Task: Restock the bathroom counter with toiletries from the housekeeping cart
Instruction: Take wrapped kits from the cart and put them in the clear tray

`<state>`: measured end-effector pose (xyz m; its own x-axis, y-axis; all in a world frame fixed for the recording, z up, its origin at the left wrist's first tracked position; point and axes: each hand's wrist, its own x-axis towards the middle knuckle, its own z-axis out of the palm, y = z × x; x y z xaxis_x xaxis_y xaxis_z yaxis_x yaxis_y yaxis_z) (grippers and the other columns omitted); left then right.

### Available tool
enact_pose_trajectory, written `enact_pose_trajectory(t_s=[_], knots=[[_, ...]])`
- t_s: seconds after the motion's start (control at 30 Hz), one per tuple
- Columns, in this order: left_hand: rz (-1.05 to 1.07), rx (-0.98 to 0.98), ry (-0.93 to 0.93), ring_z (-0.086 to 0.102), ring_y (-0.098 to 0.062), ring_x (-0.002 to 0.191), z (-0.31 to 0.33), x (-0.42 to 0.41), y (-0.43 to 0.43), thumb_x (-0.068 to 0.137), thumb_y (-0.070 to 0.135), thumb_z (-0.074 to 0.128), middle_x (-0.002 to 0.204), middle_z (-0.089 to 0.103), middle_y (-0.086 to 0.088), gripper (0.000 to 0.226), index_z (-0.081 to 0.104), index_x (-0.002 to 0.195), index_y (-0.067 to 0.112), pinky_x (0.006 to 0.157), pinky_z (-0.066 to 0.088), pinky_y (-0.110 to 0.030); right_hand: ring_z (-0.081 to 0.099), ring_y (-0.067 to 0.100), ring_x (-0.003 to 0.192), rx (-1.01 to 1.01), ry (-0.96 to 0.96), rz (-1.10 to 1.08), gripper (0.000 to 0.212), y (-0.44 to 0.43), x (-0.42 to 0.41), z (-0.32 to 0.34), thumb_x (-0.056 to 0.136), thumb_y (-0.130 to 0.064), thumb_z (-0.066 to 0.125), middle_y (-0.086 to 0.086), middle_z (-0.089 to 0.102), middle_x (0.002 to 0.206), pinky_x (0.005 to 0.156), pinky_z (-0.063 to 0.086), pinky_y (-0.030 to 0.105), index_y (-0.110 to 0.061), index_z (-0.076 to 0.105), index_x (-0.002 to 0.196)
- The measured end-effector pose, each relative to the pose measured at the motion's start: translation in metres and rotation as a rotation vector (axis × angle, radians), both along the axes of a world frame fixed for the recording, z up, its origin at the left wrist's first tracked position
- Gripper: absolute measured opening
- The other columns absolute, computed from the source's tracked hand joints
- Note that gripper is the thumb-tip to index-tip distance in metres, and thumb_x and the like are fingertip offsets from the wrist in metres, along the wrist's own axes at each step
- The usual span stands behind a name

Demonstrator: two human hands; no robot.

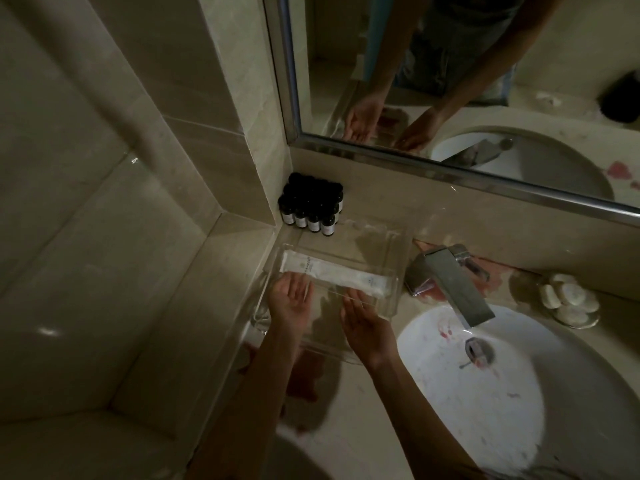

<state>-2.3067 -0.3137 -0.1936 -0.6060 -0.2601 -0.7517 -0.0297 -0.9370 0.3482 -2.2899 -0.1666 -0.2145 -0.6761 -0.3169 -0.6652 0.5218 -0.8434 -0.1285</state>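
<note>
A clear plastic tray (398,251) stands on the counter left of the tap. White toiletry packets (332,276) lie in a row inside it. My left hand (291,303) hovers over the tray's near left part, fingers straight, fingertips at the packets' near edge. My right hand (367,327) is beside it over the near right part, fingers also straight and holding nothing. Several small dark bottles (311,206) with pale labels stand grouped in the back corner behind the tray.
A chrome tap (450,282) juts over the white basin (485,393) to the right. A dish of round white soaps (569,299) sits past the tap. A framed mirror (450,81) runs along the back wall; tiled wall closes the left side.
</note>
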Motion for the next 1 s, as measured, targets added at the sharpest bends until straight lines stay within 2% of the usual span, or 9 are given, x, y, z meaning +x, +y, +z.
enact_pose_trajectory(t_s=[0.1,0.17,0.23,0.47,0.57,0.73,0.87,0.93,1.0], knots=[[0.051,0.027,-0.008,0.061,-0.023,0.098,-0.003,0.001,0.000,0.097,0.017,0.039,0.098,0.060,-0.011,0.024,0.060,0.103,0.006,0.099,0.041,-0.039,0.072,0.024,0.095,-0.051,0.023,-0.011,0.088,0.002,0.001,-0.002,0.042,0.007,0.085,0.008,0.063,0.127,0.083,0.056,0.037,-0.010,0.057,0.124],[0.077,0.060,0.003,0.054,-0.024,0.126,-0.002,0.005,0.002,0.099,0.017,0.035,0.116,0.065,-0.014,0.035,0.061,0.120,0.007,0.107,0.037,-0.040,0.069,0.023,0.100,-0.037,0.008,-0.014,0.058,0.002,0.002,0.000,0.066,0.004,0.069,0.008,0.061,0.128,0.090,0.051,0.036,-0.011,0.057,0.120],[0.075,0.106,0.032,0.046,-0.026,0.133,-0.001,0.007,0.004,0.100,0.019,0.033,0.136,0.055,-0.014,0.041,0.051,0.135,0.006,0.113,0.031,-0.042,0.060,0.021,0.107,-0.039,-0.004,-0.020,0.049,0.001,0.003,0.002,0.076,0.003,0.045,0.005,0.060,0.124,0.094,0.042,0.035,-0.012,0.056,0.121],[0.070,0.141,0.067,0.049,-0.026,0.129,0.000,0.005,0.002,0.100,0.025,0.037,0.135,0.056,-0.013,0.037,0.059,0.122,0.005,0.112,0.032,-0.041,0.056,0.020,0.113,-0.023,0.027,-0.007,0.053,-0.002,0.002,0.008,0.073,0.001,0.052,-0.001,0.059,0.127,0.094,0.041,0.035,-0.017,0.055,0.123],[0.036,0.160,0.056,0.053,-0.025,0.124,-0.001,0.006,0.001,0.098,0.027,0.043,0.132,0.058,-0.011,0.032,0.065,0.115,0.011,0.107,0.038,-0.040,0.055,0.020,0.115,-0.035,0.023,-0.011,0.051,-0.002,0.002,0.007,0.078,0.001,0.045,-0.002,0.058,0.130,0.095,0.041,0.034,-0.019,0.055,0.124],[0.038,0.212,0.103,0.050,-0.028,0.126,0.000,0.002,-0.003,0.099,0.035,0.041,0.134,0.056,-0.014,0.042,0.058,0.125,0.008,0.098,0.039,-0.045,0.071,0.020,0.096,-0.059,0.012,-0.023,0.056,0.002,-0.001,0.004,0.075,0.003,0.052,0.000,0.059,0.131,0.097,0.040,0.035,-0.020,0.054,0.126],[0.038,0.219,0.104,0.044,-0.028,0.132,0.000,-0.005,-0.006,0.100,0.044,0.034,0.139,0.051,-0.014,0.052,0.053,0.131,0.007,0.102,0.037,-0.045,0.067,0.022,0.105,-0.047,0.034,-0.011,0.058,0.006,-0.004,0.005,0.078,0.003,0.045,0.002,0.056,0.137,0.100,0.038,0.035,-0.019,0.049,0.132],[0.027,0.193,0.072,0.046,-0.027,0.131,0.000,-0.005,-0.007,0.101,0.044,0.034,0.139,0.051,-0.013,0.051,0.056,0.127,0.006,0.101,0.039,-0.044,0.070,0.023,0.100,-0.052,0.045,-0.025,0.074,0.006,-0.004,0.005,0.067,0.006,0.068,0.004,0.061,0.130,0.100,0.038,0.036,-0.019,0.049,0.133],[0.016,0.174,0.046,0.048,-0.027,0.128,-0.001,-0.004,-0.008,0.101,0.043,0.035,0.138,0.053,-0.013,0.048,0.059,0.120,0.005,0.101,0.040,-0.042,0.071,0.024,0.098,-0.057,0.066,-0.043,0.105,0.006,-0.004,0.001,0.034,0.008,0.089,0.006,0.068,0.121,0.097,0.039,0.036,-0.018,0.052,0.129]])
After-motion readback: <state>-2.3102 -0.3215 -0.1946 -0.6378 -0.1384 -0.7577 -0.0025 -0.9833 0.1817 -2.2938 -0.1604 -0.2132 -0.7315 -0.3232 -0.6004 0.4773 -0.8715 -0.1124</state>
